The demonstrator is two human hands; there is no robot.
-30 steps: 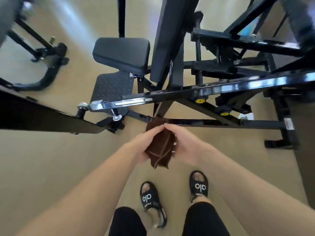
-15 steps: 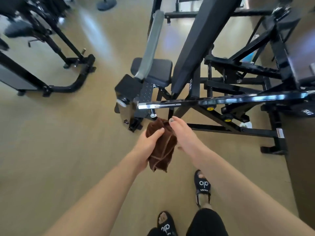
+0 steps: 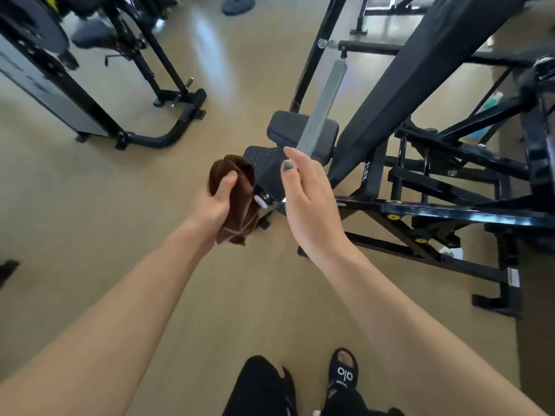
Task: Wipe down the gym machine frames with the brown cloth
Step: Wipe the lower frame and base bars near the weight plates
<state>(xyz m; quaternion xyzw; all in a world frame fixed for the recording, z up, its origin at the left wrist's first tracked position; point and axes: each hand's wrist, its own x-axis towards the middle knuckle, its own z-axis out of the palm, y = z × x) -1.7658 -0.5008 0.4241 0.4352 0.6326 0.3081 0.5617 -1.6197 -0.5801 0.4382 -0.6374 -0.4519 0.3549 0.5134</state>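
Note:
My left hand (image 3: pixel 216 202) grips the bunched brown cloth (image 3: pixel 237 199), holding it in the air in front of the black gym machine frame (image 3: pixel 450 211). My right hand (image 3: pixel 309 202) hovers beside the cloth with its fingers straight and holds nothing. It is just in front of the end of the frame's glossy horizontal bar and below a grey handle bar (image 3: pixel 324 106). The machine's black seat pad (image 3: pixel 303 127) and dotted foot plate (image 3: pixel 264 166) lie just beyond both hands.
A second black machine (image 3: pixel 90 94) with a curved base tube stands at the left. A long black padded beam (image 3: pixel 420 73) slants up on the right. A teal bottle (image 3: pixel 488 103) shows behind the frame. Tan floor lies between the machines; my sandalled feet (image 3: pixel 344 373) are below.
My right hand has let go of the cloth and lifted away to the right. The cloth stays in my left hand. The view has swung up and left, showing more of the left machine.

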